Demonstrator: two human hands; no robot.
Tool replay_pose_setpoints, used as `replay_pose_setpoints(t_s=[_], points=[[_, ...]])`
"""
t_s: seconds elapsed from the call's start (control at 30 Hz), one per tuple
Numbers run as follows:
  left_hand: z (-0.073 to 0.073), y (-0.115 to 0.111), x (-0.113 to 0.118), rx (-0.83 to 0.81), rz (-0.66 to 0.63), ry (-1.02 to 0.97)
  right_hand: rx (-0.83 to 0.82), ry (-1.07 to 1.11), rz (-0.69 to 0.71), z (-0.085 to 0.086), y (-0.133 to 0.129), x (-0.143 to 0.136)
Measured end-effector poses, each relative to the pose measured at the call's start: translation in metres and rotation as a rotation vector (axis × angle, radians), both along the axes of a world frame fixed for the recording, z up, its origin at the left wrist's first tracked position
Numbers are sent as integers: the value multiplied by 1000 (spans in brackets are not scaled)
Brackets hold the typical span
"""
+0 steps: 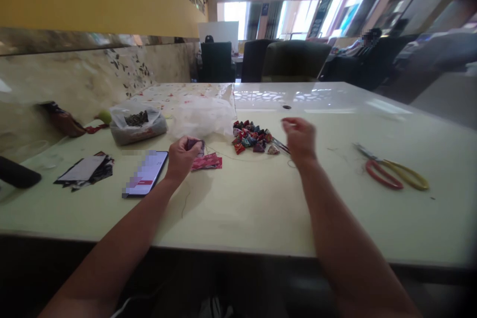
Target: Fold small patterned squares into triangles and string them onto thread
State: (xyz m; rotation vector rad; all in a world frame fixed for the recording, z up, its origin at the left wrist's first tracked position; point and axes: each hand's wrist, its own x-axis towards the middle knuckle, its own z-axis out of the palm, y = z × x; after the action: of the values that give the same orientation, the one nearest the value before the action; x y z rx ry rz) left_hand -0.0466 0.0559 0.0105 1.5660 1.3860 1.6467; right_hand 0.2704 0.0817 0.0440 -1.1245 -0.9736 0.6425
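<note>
My left hand (pixel 182 158) is closed, its thumb and fingers pinching a small dark purple piece of cloth (pixel 200 147). Red patterned cloth pieces (pixel 208 161) lie on the table just beside it. Raised over the table to the right, my right hand (pixel 301 140) is closed in a pinch, slightly blurred; what it holds is too small to make out. Between the hands sits a heap of small stuffed cloth pieces (pixel 252 135) in mixed colours. Small metal scissors (pixel 280 145) lie beside the heap, partly hidden behind my right hand. A thin thread curves across the tabletop between my hands.
A phone (pixel 147 174) and dark cloth scraps with a pale card (pixel 85 169) lie left. Behind are an open plastic bag of dark dried filling (pixel 137 126) and a crumpled clear bag (pixel 203 118). Large scissors with red and yellow handles (pixel 391 171) lie right. A person sits far back.
</note>
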Motion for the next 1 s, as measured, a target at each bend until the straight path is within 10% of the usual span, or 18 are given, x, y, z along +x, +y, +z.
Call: replay_pose_setpoints(t_s=[0.27, 0.57, 1.0], points=[[5, -12, 10, -20, -43, 53, -249, -123, 680, -20, -46, -115], [3, -11, 10, -43, -56, 44, -350, 150, 1043, -16, -50, -107], [-6, 5, -1, -69, -27, -77, -38, 440, 399, 20, -15, -7]])
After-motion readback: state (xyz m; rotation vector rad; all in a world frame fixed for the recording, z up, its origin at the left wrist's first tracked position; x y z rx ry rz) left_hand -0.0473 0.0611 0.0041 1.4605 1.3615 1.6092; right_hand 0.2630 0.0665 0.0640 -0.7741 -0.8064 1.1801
